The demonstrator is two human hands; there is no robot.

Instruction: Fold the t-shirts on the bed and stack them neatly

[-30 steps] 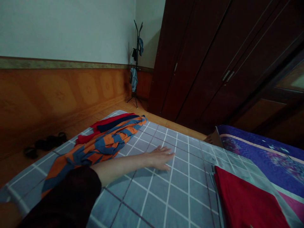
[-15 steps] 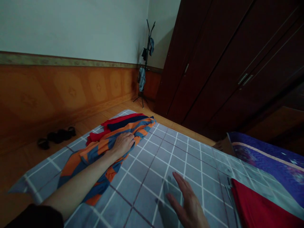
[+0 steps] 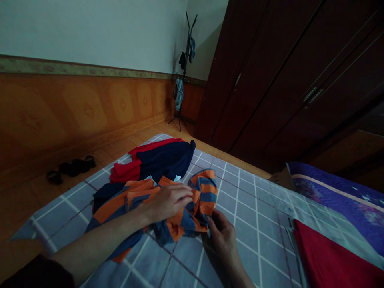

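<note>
A crumpled orange and blue-grey striped shirt [image 3: 207, 196] lies across the near part of the bed. My left hand [image 3: 172, 200] rests over its middle, fingers curled into the cloth. At the shirt's right edge, my right hand [image 3: 222, 230] pinches the fabric between thumb and fingers. Just behind the shirt are a dark navy garment [image 3: 168, 158] and a red garment [image 3: 126, 171], bunched together. Part of the dark cloth also shows left of the shirt.
A grey checked sheet [image 3: 240, 208] covers the bed. Folded red cloth [image 3: 333, 252] lies at the right, near purple bedding [image 3: 339, 188]. Dark footwear [image 3: 72, 169] sits on the floor at left. A coat stand [image 3: 184, 68] and dark wardrobe [image 3: 270, 80] stand behind.
The striped shirt has been drawn toward me and to the right, uncovering more of the navy garment. My right hand, open and apart before, now grips the shirt's edge.
</note>
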